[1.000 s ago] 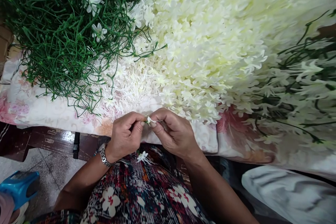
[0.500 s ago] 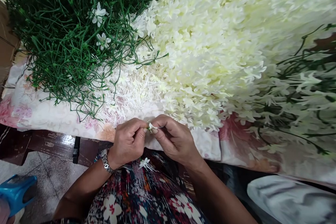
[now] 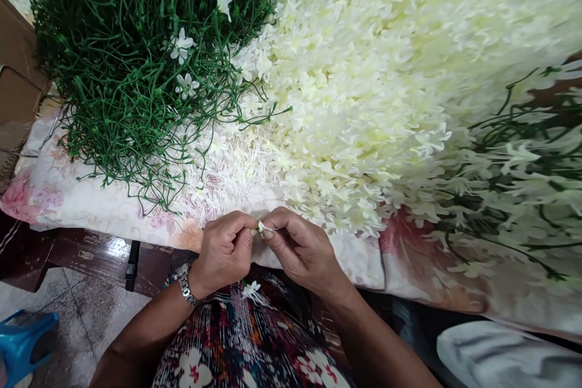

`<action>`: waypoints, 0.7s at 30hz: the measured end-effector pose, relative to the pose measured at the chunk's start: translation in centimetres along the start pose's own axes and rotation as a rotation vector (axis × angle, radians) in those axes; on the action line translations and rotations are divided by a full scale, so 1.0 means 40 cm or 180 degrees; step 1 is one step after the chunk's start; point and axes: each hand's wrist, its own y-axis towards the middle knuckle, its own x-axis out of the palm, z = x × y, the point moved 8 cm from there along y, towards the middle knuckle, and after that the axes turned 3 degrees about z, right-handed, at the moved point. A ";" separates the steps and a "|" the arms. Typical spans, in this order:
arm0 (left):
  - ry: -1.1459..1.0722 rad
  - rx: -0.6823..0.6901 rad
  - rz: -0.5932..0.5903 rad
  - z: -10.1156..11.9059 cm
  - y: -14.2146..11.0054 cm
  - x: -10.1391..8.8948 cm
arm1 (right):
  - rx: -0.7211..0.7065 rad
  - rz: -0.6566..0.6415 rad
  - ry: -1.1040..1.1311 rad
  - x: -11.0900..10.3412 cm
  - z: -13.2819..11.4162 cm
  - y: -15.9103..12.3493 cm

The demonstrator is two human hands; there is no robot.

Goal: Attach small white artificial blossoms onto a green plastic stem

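Observation:
Close together near the table's front edge, my two hands meet over a small white artificial flower piece with a bit of green at its left side. My left hand is closed in a pinch at the green end. Thumb and forefinger of my right hand pinch the white part, and a thin white strand shows between them. Below my left hand hangs a white flower in front of the patterned clothing; whether it joins the held piece is hidden. White stamen-like strands lie loose just beyond my hands.
A heap of green plastic stems lies at the left, with a few white flowers on it. Cream petals are piled across the middle and right. Assembled flower stems rest far right. The floral cloth covers the table. A blue stool stands lower left.
The view has shifted slightly, so the heaps sit a little lower in the picture. Both hands keep nearly the same pinch on the small flower piece.

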 end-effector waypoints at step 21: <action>-0.0018 -0.0155 -0.0095 -0.008 -0.003 -0.003 | -0.0321 -0.0051 -0.0155 -0.025 -0.032 0.013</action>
